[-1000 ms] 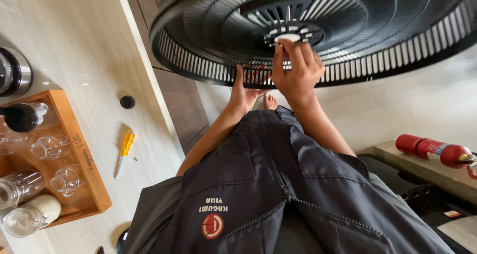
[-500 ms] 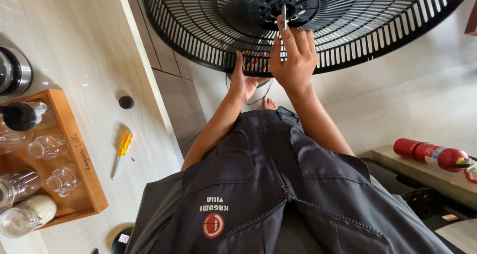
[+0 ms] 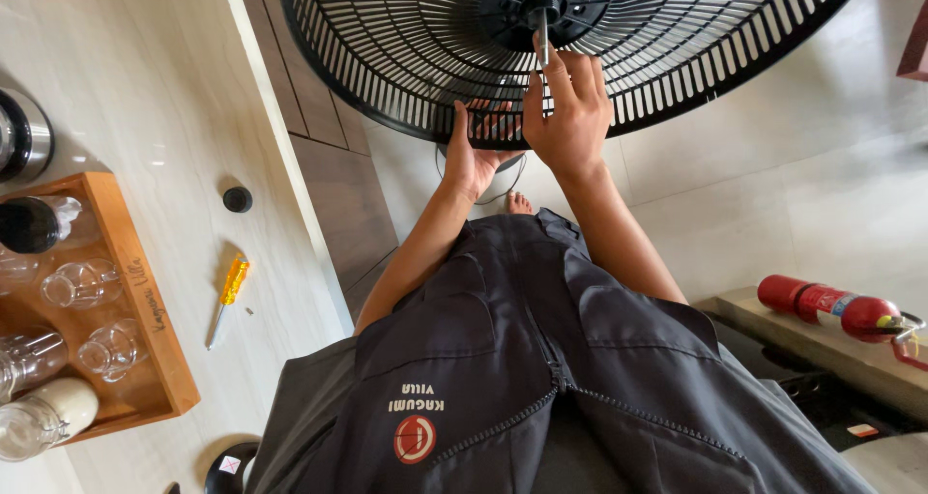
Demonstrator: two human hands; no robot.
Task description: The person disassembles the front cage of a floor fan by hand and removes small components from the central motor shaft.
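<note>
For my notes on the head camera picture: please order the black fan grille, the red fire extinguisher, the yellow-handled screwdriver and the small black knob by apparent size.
1. Black fan grille, by far the largest.
2. Red fire extinguisher.
3. Yellow-handled screwdriver.
4. Small black knob.
The extinguisher lies farther away, so it is probably bigger than it looks.

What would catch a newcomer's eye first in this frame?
The big black fan grille fills the top, with its metal shaft sticking out of the hub. The right hand reaches up to that shaft while the left hand holds the grille's lower rim. On the pale counter at left lies a yellow-handled screwdriver.
</note>
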